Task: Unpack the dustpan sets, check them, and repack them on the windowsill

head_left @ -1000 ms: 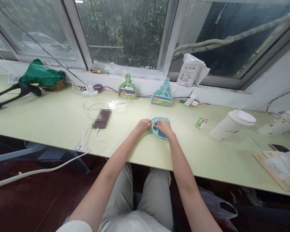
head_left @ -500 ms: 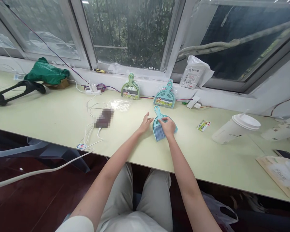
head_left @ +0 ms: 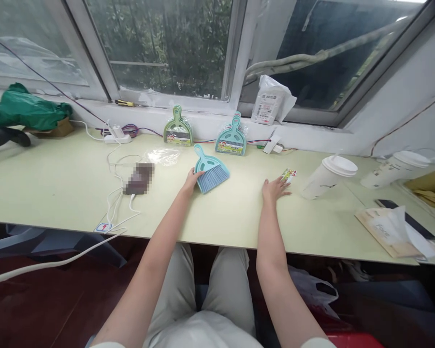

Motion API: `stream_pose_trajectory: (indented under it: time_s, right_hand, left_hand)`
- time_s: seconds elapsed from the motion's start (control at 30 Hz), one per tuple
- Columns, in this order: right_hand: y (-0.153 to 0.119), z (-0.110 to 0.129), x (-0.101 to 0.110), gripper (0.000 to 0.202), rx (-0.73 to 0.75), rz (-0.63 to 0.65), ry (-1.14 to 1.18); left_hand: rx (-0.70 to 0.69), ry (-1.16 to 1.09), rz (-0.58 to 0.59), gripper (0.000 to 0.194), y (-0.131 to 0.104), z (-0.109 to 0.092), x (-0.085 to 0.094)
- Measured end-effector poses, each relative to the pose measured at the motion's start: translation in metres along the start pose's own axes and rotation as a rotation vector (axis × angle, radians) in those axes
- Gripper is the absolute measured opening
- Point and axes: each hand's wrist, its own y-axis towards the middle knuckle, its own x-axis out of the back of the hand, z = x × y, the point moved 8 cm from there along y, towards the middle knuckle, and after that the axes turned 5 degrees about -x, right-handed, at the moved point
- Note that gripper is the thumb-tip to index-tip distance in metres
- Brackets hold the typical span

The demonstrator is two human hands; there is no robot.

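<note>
The left hand (head_left: pixel 192 181) pinches the left edge of a blue dustpan-and-brush set (head_left: pixel 213 179), its thumb laid over the front. The set is near the middle of the counter (head_left: pixel 224 220), handle pointing far and left, bristles facing near and right. Well to the right, the right hand (head_left: pixel 274 189) is spread, fingers at a small printed card (head_left: pixel 289 175); whether they touch it, I cannot tell. A white lidded cup (head_left: pixel 322 180) stands right of the card. On the far side, a green set (head_left: pixel 178 126) and a stack of blue sets (head_left: pixel 232 137) stand upright by the wall. Clear plastic (head_left: pixel 163 156) lies left of the pinched set.
</note>
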Motion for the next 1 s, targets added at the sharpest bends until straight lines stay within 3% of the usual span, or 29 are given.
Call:
stream_pose_trajectory:
  time_s: [0.07,0.2,0.33,0.57,0.77,0.83,1.0]
  right_hand:
    - [0.000,0.001,-0.011,0.053,0.054,0.077,-0.030]
    - [-0.017,0.036,-0.020,0.039,0.254,0.134,-0.012]
    - [-0.033,0.060,-0.020,0.043,0.342,0.089,-0.025]
    - [-0.045,0.075,-0.020,0.035,0.458,0.034,0.009]
    - [-0.080,0.107,-0.048,0.033,0.656,0.285,0.031]
    - [-0.090,0.115,-0.052,0.041,0.711,0.297,0.040]
    - [-0.093,0.116,-0.057,0.039,0.615,0.326,0.039]
  left_hand:
    - [0.008,-0.050,-0.037,0.034,0.004,0.001,0.007]
    - [0.014,-0.064,-0.117,0.029,0.007,0.001,0.020]
    - [-0.002,-0.043,-0.172,0.027,0.009,-0.001,0.030]
    - [0.005,-0.064,-0.206,0.029,0.013,0.002,0.037]
    - [0.019,-0.073,-0.204,0.035,0.012,0.002,0.036]
    - [0.025,-0.077,-0.214,0.035,0.011,0.001,0.036]
    - [0.048,-0.081,-0.216,0.039,0.007,0.001,0.037]
